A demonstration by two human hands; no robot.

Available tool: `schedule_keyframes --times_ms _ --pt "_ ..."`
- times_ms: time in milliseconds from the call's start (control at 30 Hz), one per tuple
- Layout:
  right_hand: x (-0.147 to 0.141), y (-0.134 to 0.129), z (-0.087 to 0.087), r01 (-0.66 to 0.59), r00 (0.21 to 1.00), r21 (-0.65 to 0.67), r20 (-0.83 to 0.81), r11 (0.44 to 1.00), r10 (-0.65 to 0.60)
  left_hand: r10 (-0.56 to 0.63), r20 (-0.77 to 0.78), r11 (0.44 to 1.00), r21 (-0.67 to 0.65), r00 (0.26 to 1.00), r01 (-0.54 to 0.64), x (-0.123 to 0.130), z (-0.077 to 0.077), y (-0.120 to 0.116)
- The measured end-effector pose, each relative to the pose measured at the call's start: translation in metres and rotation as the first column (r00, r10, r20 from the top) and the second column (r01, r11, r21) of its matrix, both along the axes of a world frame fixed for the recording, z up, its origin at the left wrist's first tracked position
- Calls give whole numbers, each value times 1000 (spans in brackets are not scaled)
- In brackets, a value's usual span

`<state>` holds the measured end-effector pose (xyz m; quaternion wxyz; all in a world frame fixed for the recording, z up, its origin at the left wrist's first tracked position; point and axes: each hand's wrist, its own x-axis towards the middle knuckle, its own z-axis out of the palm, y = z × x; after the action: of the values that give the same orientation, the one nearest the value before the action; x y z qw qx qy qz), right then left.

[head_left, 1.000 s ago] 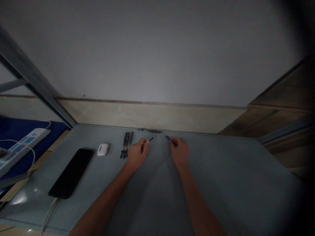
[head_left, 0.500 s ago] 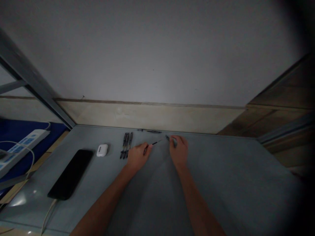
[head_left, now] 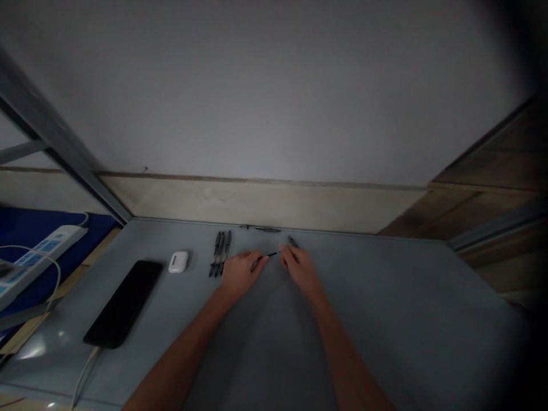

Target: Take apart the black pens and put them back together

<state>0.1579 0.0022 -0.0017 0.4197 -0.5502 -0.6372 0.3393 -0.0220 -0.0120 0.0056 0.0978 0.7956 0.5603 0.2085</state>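
Pinching slim dark pen (head_left: 273,254) in left hand (head_left: 242,273); right hand (head_left: 297,262) resting at tip, hold unclear. Probably handling light, stiff, slippery; barrel suiting grip.

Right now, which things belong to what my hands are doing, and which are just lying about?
Likely the job's: thin dark pen part in left hand; dark piece by right hand; three pens; dark bits near wall.

Seemingly just lying about: phone, cable, earbud case, power strip.

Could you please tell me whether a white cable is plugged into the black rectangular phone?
It appears plugged in: a white cable meets the black rectangular phone at its near edge, with no visible gap.
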Motion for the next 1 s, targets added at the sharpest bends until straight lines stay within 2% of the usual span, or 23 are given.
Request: schedule_keyframes --times_ms 333,533,667,867,1000 --pt "5 2 0 -120 993 -52 -19 991 119 -44 -11 999 7 999 44 -5 0 1" --pt "7 5 -1 -35 991 -29 -129 999 31 77 154 996 -61 985 -68 -6 0 7" --pt "7 6 0 -33 980 -23 -199 999 28 111 305 992 -98 946 -85 -10 -1 14" --pt "8 3 1 -25 995 -73 -98 997 17 121 517 987 -155 847 -46 -11 -6 18" --pt "9 4 -2 -36 994 -53 -105 998 30 162 634 976 -218 757 -26 -10 -11 20"
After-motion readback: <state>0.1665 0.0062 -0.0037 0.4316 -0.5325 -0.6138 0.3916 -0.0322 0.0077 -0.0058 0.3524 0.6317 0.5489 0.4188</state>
